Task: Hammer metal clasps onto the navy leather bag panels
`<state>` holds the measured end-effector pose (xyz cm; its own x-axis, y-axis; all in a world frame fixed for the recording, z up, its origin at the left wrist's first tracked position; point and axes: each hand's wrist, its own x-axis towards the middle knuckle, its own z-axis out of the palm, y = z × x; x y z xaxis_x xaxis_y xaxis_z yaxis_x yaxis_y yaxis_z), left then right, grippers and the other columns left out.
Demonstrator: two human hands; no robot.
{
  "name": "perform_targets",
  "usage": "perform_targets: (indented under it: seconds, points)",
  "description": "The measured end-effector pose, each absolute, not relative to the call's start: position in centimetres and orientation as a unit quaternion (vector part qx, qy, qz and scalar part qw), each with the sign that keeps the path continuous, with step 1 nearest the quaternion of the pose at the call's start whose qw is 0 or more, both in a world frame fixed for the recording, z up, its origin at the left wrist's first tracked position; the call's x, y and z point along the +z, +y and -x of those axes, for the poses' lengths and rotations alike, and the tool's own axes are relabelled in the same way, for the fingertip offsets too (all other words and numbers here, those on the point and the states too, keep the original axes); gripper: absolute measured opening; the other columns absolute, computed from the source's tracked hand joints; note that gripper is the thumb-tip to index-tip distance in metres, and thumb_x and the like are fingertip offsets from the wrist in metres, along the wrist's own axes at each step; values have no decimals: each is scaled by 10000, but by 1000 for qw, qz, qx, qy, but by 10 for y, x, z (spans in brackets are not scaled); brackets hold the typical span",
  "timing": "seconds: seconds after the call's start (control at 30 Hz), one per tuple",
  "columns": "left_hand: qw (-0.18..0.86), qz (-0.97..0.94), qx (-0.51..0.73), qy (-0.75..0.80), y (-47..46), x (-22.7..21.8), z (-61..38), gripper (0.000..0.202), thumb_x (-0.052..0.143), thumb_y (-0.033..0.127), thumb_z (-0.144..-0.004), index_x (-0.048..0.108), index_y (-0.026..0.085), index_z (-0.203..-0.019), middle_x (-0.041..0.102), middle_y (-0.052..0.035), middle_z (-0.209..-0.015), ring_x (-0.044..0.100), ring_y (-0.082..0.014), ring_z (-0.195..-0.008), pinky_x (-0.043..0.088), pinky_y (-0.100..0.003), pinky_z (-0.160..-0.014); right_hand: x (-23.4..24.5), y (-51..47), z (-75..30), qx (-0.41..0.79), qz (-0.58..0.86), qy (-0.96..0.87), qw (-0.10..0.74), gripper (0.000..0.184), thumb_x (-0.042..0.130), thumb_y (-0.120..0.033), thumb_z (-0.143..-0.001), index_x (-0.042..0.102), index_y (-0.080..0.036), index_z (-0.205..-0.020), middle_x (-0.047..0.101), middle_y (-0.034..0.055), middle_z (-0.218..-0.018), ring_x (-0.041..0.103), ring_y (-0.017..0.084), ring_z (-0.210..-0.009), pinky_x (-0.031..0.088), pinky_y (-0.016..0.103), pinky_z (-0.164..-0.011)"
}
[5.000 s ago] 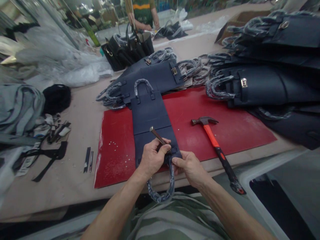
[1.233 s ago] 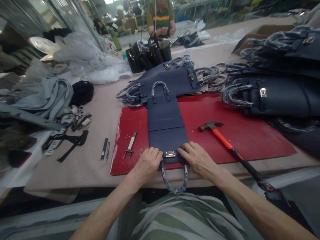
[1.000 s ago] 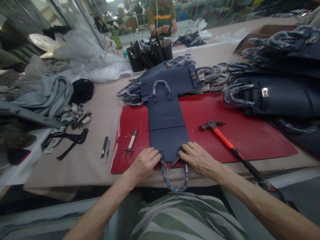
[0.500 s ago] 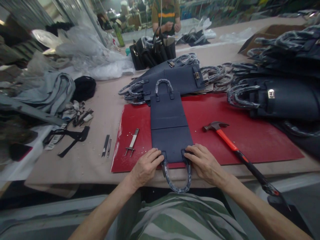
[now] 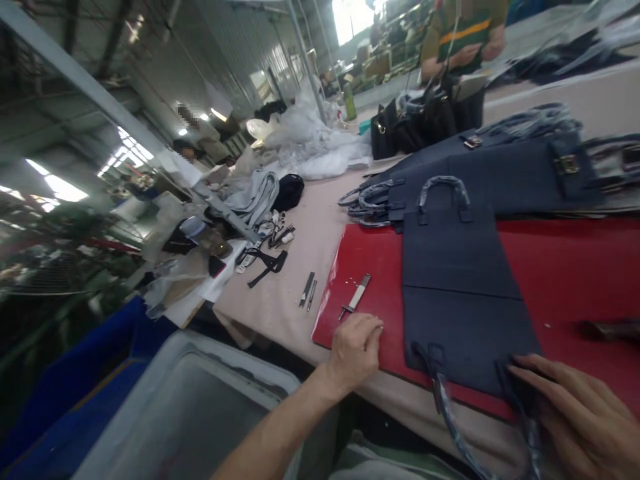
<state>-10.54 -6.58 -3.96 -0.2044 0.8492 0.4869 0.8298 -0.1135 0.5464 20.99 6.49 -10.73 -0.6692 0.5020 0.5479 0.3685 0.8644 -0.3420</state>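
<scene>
A dark navy leather bag panel (image 5: 463,267) lies on a red mat (image 5: 575,260), with a plastic-wrapped handle at each end. The near handle (image 5: 453,420) hangs over the table edge. My right hand (image 5: 575,400) rests at the panel's near right corner, fingers stretched out over the handle's base; its thumb is hidden. Off the panel's left side, my left hand (image 5: 356,343) is over the mat with fingers curled together. Whatever it may hold cannot be made out. Just beyond it lies a metal pronged tool (image 5: 359,292), its lower end partly covered by the hand.
Beside the mat lie two slim tools (image 5: 309,291) and a black strap (image 5: 269,267). More navy bag pieces (image 5: 520,175) and black bags (image 5: 415,127) stand behind. A blurred hammer head (image 5: 610,329) is at right. A grey bin (image 5: 200,400) stands below left. A co-worker (image 5: 465,47) is across the table.
My left hand has let go of the panel's near left corner and moved left towards the pronged tool. My right hand stays at its corner. The view has swung left.
</scene>
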Motion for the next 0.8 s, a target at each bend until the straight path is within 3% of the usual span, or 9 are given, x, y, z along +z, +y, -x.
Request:
perform_targets:
  seconds: [0.1, 0.2, 0.3, 0.43, 0.57, 0.7, 0.8]
  points:
    - [-15, -506, 317, 802, -67, -24, 154, 207, 498, 151, -943, 694, 185, -1000, 723, -78, -991, 668, -193, -958, 519, -311, -895, -119, 67, -212, 143, 267, -899, 317, 533, 390, -283, -897, 422, -482, -1391, 579, 68, -1242, 597, 434, -1079, 490, 665, -835]
    - [10, -355, 172, 919, -63, -13, 211, 230, 527, 221, -941, 706, 180, -1078, 726, -101, -1112, 661, -212, -1067, 484, -297, -918, -122, 66, -213, 146, 271, -900, 310, 561, 385, -312, -896, 387, -518, -1418, 568, 57, -1243, 593, 443, -1077, 480, 673, -846]
    - [57, -304, 113, 944, -57, -11, 255, 200, 640, 270, -856, 744, 130, -953, 754, -149, -963, 699, -255, -964, 492, -295, -793, -121, 68, -211, 133, 266, -901, 314, 563, 388, -330, -898, 384, -498, -1436, 579, 68, -1225, 597, 438, -1061, 488, 647, -810]
    - [123, -301, 64, 943, -49, -15, 278, 130, 705, 266, -767, 749, 146, -794, 741, -100, -722, 709, -212, -787, 456, -242, -657, -109, 68, -204, 118, 254, -897, 341, 568, 431, -288, -888, 427, -472, -1426, 621, 91, -1182, 616, 407, -1027, 482, 624, -803]
    - [155, -309, 35, 938, -42, -16, 281, 82, 723, 217, -702, 717, 136, -690, 691, -90, -611, 694, -221, -704, 440, -252, -619, -86, 60, -198, 87, 237, -903, 348, 495, 472, -185, -882, 521, -372, -1338, 649, 120, -1134, 626, 365, -1009, 500, 583, -796]
    - [202, -295, 34, 933, -36, -15, 284, 194, 732, 202, -653, 614, 150, -509, 526, -40, -397, 636, -222, -549, 418, -254, -548, -72, 50, -194, 88, 255, -905, 328, 370, 457, -94, -870, 586, -238, -1185, 633, 129, -1173, 597, 323, -1070, 519, 516, -848]
    - [227, -282, 90, 928, -35, -14, 287, 237, 737, 150, -598, 547, 163, -457, 460, -16, -343, 574, -207, -459, 385, -245, -473, -70, 44, -194, 102, 275, -902, 316, 339, 446, -59, -875, 594, -180, -1156, 619, 138, -1198, 561, 300, -1112, 510, 498, -903]
